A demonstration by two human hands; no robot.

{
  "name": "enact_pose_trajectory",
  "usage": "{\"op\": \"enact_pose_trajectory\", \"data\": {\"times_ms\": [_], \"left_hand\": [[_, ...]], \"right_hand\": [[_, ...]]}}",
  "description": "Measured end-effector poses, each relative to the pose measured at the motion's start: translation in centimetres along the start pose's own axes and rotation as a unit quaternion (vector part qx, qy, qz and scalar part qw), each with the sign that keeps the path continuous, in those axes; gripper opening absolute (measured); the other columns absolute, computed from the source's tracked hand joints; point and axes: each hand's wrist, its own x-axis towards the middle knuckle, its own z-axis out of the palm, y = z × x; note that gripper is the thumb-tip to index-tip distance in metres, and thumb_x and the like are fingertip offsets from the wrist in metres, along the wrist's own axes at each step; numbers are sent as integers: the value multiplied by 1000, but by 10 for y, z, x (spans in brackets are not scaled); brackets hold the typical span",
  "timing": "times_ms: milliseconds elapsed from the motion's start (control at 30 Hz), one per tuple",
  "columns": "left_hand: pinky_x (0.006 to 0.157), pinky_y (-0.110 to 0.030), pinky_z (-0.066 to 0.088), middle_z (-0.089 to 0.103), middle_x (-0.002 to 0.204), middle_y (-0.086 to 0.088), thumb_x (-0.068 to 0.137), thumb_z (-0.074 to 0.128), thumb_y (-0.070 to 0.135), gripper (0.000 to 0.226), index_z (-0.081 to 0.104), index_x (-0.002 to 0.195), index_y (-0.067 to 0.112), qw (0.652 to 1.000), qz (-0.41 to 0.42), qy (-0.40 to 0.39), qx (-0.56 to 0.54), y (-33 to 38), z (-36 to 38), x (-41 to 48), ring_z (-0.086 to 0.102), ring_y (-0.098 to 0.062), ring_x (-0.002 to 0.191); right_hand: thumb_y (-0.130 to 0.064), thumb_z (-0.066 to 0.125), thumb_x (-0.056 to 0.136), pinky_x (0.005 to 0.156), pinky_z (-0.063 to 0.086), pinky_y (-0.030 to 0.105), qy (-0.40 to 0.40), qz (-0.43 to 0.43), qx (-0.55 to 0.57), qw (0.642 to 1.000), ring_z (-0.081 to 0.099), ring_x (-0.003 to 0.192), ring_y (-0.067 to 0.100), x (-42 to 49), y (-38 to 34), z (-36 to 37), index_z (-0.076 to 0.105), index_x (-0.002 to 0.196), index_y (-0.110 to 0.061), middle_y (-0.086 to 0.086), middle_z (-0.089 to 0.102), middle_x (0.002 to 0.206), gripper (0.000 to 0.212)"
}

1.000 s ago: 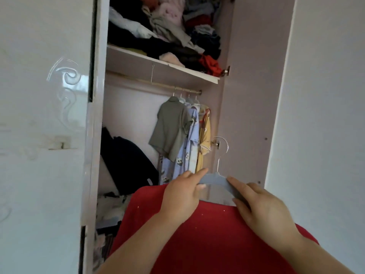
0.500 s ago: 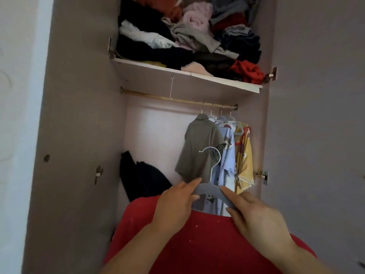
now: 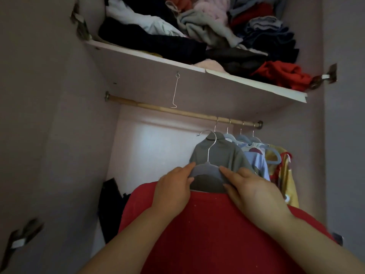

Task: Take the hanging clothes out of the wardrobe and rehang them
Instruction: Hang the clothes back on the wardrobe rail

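Observation:
A red garment hangs on a grey-blue hanger with a metal hook. My left hand grips the hanger's left shoulder and my right hand grips its right shoulder. The hook points up and left, below the wooden rail. At the rail's right end hang a grey shirt, a light blue patterned garment and a yellow one.
The shelf above the rail carries a heap of loose clothes. A thin wire hook dangles from the shelf's underside. A dark garment slumps at the lower left inside. The rail's left half is bare.
Both hands have carried the hanger with the red garment upward and deeper into the wardrobe, nearer the rail. The view has closed in; the door at left is out of sight.

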Motion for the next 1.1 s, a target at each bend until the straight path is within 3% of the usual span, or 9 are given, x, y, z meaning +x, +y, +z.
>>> {"op": "enact_pose_trajectory", "data": {"times_ms": [67, 133, 200, 333, 467, 767, 900, 1000, 1100], "left_hand": [[98, -29, 37, 53, 130, -2, 98, 43, 24, 45, 36, 142, 23, 1000, -3, 26, -1, -17, 13, 22, 49, -18, 116], [99, -29, 37, 53, 129, 0, 96, 47, 22, 44, 40, 140, 22, 999, 4, 32, 7, -35, 25, 43, 48, -18, 117], [97, -33, 40, 53, 126, 2, 93, 51, 21, 46, 42, 138, 22, 999, 16, 19, 33, -52, 40, 62, 49, -18, 115], [106, -31, 33, 41, 140, 4, 92, 53, 26, 51, 38, 141, 23, 995, 16, 0, 94, -80, 71, 107, 39, -16, 128], [105, -31, 33, 33, 144, 5, 93, 50, 31, 54, 31, 143, 25, 987, 4, -17, 158, -94, 99, 152, 35, -16, 130], [102, -29, 33, 36, 140, 5, 94, 47, 32, 48, 34, 139, 26, 971, -1, -39, 236, -120, 139, 196, 38, -17, 126], [101, -28, 34, 39, 138, 5, 94, 46, 32, 47, 34, 139, 26, 967, 8, -57, 247, -128, 155, 194, 40, -16, 123], [100, -27, 35, 42, 134, 5, 94, 46, 32, 42, 40, 135, 25, 967, 3, -73, 244, -136, 163, 188, 43, -16, 120], [98, -28, 38, 45, 131, 5, 94, 45, 29, 38, 44, 131, 23, 967, -7, -84, 240, -142, 168, 182, 46, -15, 116]], "right_hand": [[-27, 70, 78, 39, 42, 25, -31, 12, 8, 999, 64, 60, 21, 25, 12, 22, 65, 114, -22, 2, 62, 78, 37], [-32, 52, 92, 61, 48, 32, -74, 26, 11, 997, 63, 89, 25, 52, 25, 46, 49, 132, -27, 5, 60, 104, 40], [-33, 38, 97, 73, 49, 33, -86, 30, 15, 996, 58, 102, 25, 75, 40, 75, 40, 136, -30, 4, 54, 118, 39], [-24, 42, 95, 66, 49, 33, -78, 49, -1, 996, 61, 92, 26, 122, 68, 132, 48, 124, -26, 4, 53, 108, 30], [-14, 42, 93, 61, 40, 30, -96, 72, -22, 993, 60, 90, 27, 168, 91, 181, 51, 115, -19, 3, 50, 96, 24], [3, 43, 88, 80, 47, 35, -147, 155, 2, 977, 59, 107, 30, 228, 115, 245, 58, 118, -9, 10, 57, 119, 36], [1, 46, 90, 81, 46, 34, -183, 159, 30, 970, 58, 109, 29, 229, 111, 263, 55, 120, -6, 10, 56, 122, 32], [-5, 41, 94, 72, 42, 34, -187, 140, 40, 972, 57, 105, 29, 220, 99, 278, 51, 116, -5, 13, 55, 118, 24], [-4, 45, 93, 73, 45, 33, -197, 163, 31, 966, 53, 109, 27, 214, 92, 288, 42, 128, -3, 12, 48, 122, 36]]}}
